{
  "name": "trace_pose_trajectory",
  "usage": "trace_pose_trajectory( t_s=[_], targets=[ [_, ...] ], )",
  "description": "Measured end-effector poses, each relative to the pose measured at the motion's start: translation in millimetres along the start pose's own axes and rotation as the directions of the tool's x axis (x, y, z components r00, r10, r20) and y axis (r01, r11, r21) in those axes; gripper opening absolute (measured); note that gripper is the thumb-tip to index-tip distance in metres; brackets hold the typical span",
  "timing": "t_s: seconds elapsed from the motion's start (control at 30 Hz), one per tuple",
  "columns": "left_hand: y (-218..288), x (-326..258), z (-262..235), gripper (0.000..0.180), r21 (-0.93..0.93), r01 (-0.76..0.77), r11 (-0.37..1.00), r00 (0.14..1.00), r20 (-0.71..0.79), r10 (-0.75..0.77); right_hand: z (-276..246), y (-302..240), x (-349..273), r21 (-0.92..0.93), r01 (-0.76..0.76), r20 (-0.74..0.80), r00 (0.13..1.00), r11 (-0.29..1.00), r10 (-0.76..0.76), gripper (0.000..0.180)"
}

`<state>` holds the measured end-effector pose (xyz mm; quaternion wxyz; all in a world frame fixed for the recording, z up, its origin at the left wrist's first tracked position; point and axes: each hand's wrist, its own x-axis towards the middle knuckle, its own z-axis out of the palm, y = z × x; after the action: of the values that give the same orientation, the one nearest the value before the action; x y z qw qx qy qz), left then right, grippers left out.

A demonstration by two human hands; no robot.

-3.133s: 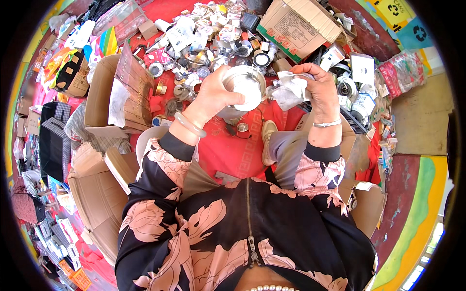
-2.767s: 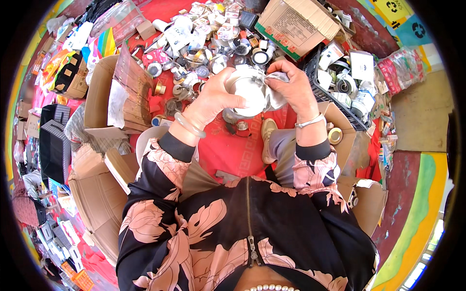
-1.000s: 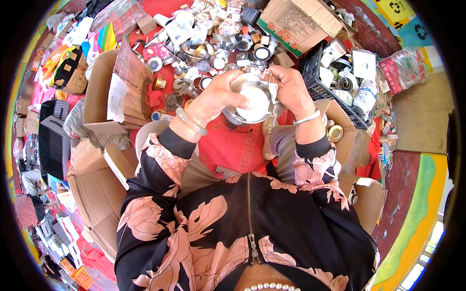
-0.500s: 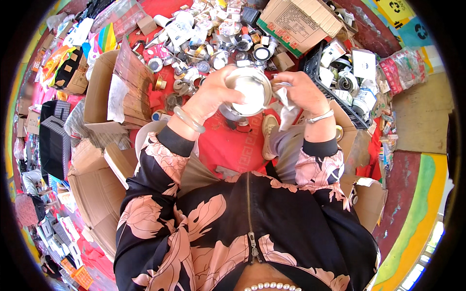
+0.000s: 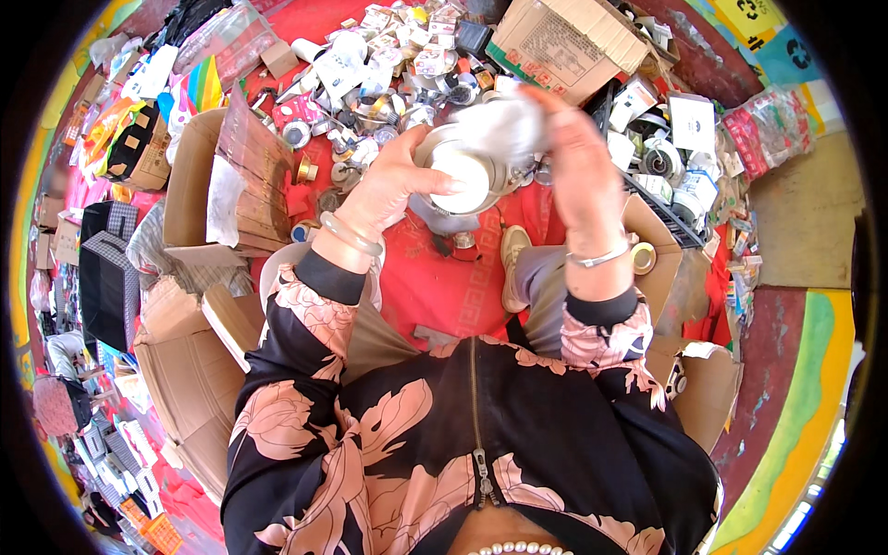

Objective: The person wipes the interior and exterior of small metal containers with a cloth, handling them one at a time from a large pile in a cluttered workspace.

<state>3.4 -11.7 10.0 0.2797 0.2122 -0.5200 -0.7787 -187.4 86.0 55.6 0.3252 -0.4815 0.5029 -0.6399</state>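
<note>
My left hand (image 5: 400,178) grips a round light fixture (image 5: 465,183) with a silver rim and a bright white face, its thumb pressed on the face. At the fixture's upper right side, my right hand (image 5: 585,166) is smeared by motion. A crumpled white cloth or plastic piece (image 5: 504,125), also blurred, hangs from its fingers and covers part of the fixture's far edge. Beyond both hands lies a heap of lamp parts and small boxes (image 5: 370,83) on the red cloth (image 5: 425,287).
Open cardboard boxes (image 5: 190,365) stand at my left, with another carton (image 5: 566,46) at the far right. A black crate (image 5: 661,217) of round fittings and white boxes sits to the right. My shoe (image 5: 514,268) rests on the red cloth.
My right hand has risen and swung away from me, lifting the white piece from beside the fixture to over its far edge. The left hand keeps its hold, the fixture slightly tilted.
</note>
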Motion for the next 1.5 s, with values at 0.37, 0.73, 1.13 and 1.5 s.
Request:
trace_pose_trajectory(
  t_s=[0.37, 0.73, 1.13, 1.5],
  targets=[
    [-9, 2, 3, 0.061, 0.582, -0.020, 0.813, 1.000, -0.008, 0.030, 26, 56, -9, -0.544, 0.180, 0.079, 0.983, 0.819, -0.163, 0.020],
    [-6, 1, -1, 0.066, 0.628, -0.155, 0.763, 0.962, -0.081, 0.262, -87, 54, 31, 0.639, 0.194, -0.484, 0.853, 0.744, 0.193, 0.011],
    [-8, 2, -5, 0.071, 0.003, -0.062, 0.998, 0.997, 0.046, 0.062, -7, 30, 4, 0.066, -0.208, -0.056, 0.976, 0.976, 0.212, 0.015],
    [-6, -1, -3, 0.068, -0.010, -0.055, 0.998, 0.997, 0.049, 0.055, -9, 11, 2, -0.041, -0.345, 0.081, 0.934, 0.938, 0.347, 0.016]
  ],
)
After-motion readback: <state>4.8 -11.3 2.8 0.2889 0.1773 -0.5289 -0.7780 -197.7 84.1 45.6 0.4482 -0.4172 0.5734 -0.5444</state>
